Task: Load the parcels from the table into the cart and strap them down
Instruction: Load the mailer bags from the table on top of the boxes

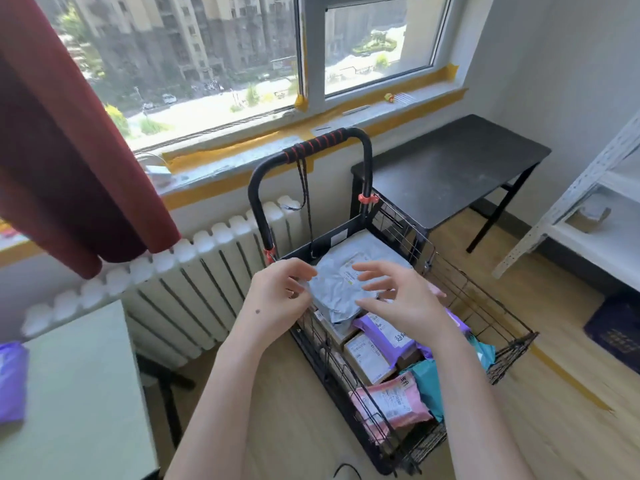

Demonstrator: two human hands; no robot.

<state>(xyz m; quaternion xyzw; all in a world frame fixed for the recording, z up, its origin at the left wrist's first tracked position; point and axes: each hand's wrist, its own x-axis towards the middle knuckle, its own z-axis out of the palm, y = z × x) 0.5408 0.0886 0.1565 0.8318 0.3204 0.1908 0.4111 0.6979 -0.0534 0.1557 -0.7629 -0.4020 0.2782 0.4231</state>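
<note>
A black wire cart [498,306] stands on the floor below the window, its handle [322,142] wrapped in red and black. A black cord [305,188] hangs from the handle. Inside lie several parcels: a purple one [384,332], a cardboard box [367,358], a pink one [394,400] and a teal one [429,379]. A crumpled grey parcel [337,289] sits on top at the cart's handle end. My left hand [280,294] pinches its left edge. My right hand [398,296] hovers at its right side with fingers spread. Another purple parcel [10,382] lies on the pale table [79,393] at the left.
A white radiator [194,271] runs along the wall left of the cart. Behind the cart stands a black table [450,168], and a white shelf unit [595,216] is at the right. A red curtain [62,150] hangs at the left. A dark blue box [616,327] lies on the floor.
</note>
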